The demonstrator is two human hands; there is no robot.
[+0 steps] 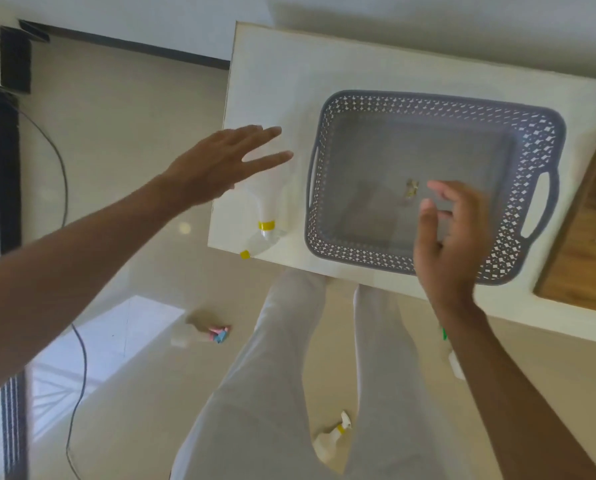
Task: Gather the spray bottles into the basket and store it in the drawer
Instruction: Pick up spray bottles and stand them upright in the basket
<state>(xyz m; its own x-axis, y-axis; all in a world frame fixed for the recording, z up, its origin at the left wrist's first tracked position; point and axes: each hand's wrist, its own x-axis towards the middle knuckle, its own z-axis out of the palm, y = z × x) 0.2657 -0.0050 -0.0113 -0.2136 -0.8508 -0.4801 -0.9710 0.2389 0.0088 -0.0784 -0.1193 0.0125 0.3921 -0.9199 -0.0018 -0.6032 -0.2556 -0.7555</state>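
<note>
A grey lattice basket [546,140] sits on a white cabinet top [272,81], with only a small scrap inside. A white spray bottle with a yellow collar [269,211] lies on the top just left of the basket, its nozzle at the front edge. My left hand [217,164] hovers over that bottle, fingers spread, holding nothing. My right hand [452,237] is over the basket's front part, fingers curled and apart, empty. Three more bottles lie on the floor: a pink-and-blue-nozzled one [203,332], a yellow-collared one [331,438], and one partly hidden by my right arm [454,363].
My legs in white trousers [282,375] stand against the cabinet front. A wooden surface [580,258] adjoins the cabinet on the right. A dark appliance and black cable [78,375] are on the left over the tiled floor.
</note>
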